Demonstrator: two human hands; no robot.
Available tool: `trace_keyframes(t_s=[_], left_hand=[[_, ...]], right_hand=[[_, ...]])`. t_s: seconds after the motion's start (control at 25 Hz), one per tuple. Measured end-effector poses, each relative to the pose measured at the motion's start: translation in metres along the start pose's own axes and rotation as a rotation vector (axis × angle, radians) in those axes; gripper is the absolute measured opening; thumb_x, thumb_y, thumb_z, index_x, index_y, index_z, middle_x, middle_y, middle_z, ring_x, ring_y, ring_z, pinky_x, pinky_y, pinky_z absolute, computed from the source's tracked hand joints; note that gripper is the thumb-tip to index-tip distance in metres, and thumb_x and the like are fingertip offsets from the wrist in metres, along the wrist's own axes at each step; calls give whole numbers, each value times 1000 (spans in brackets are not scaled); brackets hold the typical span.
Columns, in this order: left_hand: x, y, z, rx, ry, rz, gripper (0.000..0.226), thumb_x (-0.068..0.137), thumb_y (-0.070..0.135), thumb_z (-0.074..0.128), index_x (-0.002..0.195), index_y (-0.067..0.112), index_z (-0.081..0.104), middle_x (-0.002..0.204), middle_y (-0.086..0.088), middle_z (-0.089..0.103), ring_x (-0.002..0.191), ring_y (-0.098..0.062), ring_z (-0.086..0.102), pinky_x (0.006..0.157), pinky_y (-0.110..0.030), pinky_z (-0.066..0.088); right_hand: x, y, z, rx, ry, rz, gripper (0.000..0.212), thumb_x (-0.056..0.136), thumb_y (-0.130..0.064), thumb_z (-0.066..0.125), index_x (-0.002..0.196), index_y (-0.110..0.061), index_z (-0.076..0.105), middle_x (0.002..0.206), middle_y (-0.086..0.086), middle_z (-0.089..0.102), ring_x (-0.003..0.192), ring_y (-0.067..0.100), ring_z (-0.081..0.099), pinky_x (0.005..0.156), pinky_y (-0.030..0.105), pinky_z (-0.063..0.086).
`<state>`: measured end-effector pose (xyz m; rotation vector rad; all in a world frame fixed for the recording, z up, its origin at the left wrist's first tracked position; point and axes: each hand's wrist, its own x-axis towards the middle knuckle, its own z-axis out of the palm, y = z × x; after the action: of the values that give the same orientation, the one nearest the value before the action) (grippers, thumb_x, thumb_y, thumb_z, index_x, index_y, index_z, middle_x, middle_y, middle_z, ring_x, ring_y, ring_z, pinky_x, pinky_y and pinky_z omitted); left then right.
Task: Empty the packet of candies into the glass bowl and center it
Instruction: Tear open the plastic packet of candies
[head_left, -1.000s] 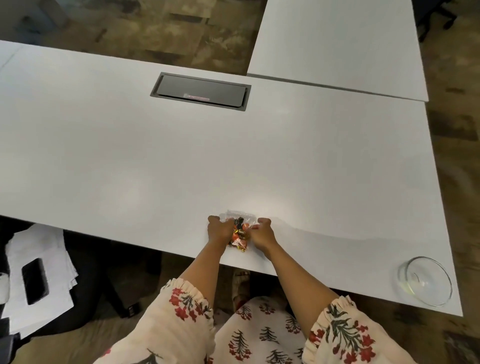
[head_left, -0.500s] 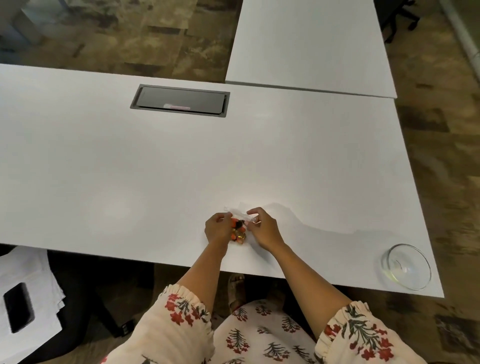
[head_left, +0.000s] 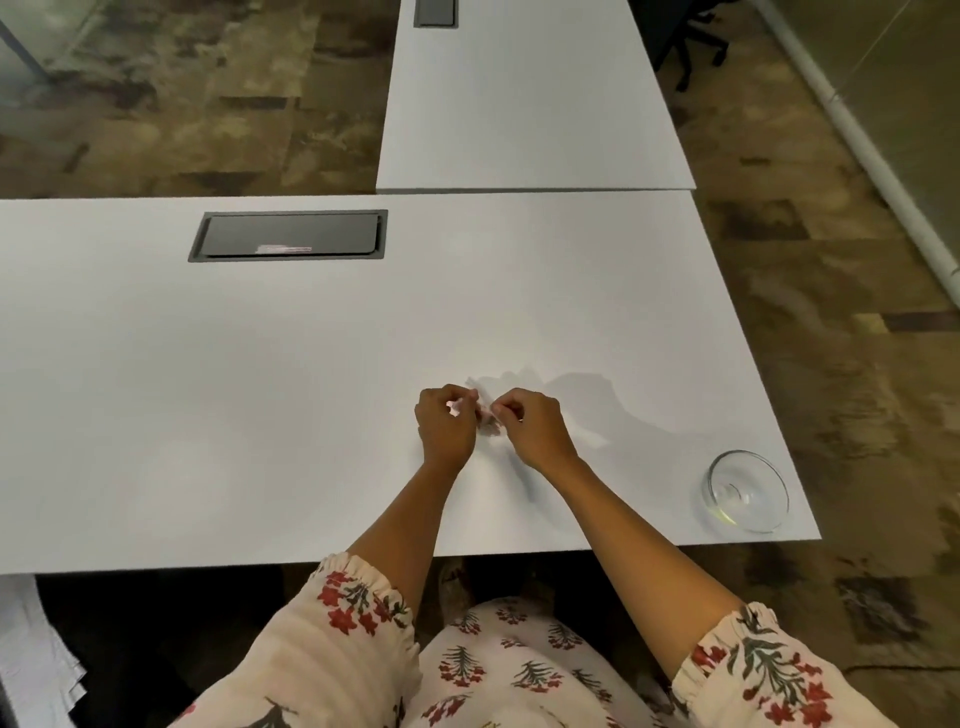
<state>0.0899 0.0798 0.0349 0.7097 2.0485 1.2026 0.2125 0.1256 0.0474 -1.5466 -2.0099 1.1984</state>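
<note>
Head view shows us pinching the packet of candies (head_left: 487, 415) between our left hand (head_left: 447, 427) and right hand (head_left: 535, 428), both clenched on its top edge, above the white surface (head_left: 260, 389). The glass bowl (head_left: 747, 491) sits well apart, near the right front corner. If we tear here with a hard pull, we judge candies could scatter over the surface or off its edge. The bowl itself sits close enough to the corner to be knocked off.
</note>
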Motion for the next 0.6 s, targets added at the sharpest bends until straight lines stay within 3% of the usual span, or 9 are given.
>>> trace_keyframes(t_s=[0.16, 0.28, 0.32, 0.44, 0.6], left_hand=[[2, 14, 12, -72, -54, -129, 25, 95, 20, 65, 114, 4, 63, 105, -8, 62, 95, -25, 64, 87, -38, 57], [2, 19, 22, -220, -196, -279, 23, 95, 19, 64, 106, -1, 65, 103, -20, 72, 82, -25, 71, 66, -31, 62], [0, 20, 25, -281, -240, -304, 24, 96, 20, 64, 103, -2, 68, 101, -20, 74, 83, -27, 74, 65, -31, 63], [-6, 23, 31, -448, -331, -363, 34, 92, 27, 70, 105, -4, 74, 98, -19, 78, 90, -32, 77, 77, -41, 65], [-9, 23, 37, -506, -303, -396, 20, 90, 9, 70, 96, -8, 75, 96, -25, 77, 88, -35, 78, 78, -44, 65]], right_hand=[[4, -3, -18, -8, 62, 46, 15, 92, -18, 65, 90, -10, 77, 88, 3, 77, 75, 13, 67, 71, 22, 51], [5, -4, -27, -5, 120, 77, 15, 89, -22, 69, 87, -11, 80, 87, 3, 78, 78, 18, 71, 74, 30, 58], [5, -4, -29, 1, 131, 89, 17, 89, -24, 70, 90, -11, 80, 88, 4, 78, 79, 19, 72, 76, 31, 59], [6, -1, -35, 47, 158, 134, 23, 88, -33, 72, 94, -13, 81, 90, 4, 79, 81, 19, 74, 78, 32, 60], [4, 6, -44, 117, 144, 151, 15, 84, -27, 75, 89, -14, 82, 86, 2, 79, 78, 15, 73, 77, 29, 60]])
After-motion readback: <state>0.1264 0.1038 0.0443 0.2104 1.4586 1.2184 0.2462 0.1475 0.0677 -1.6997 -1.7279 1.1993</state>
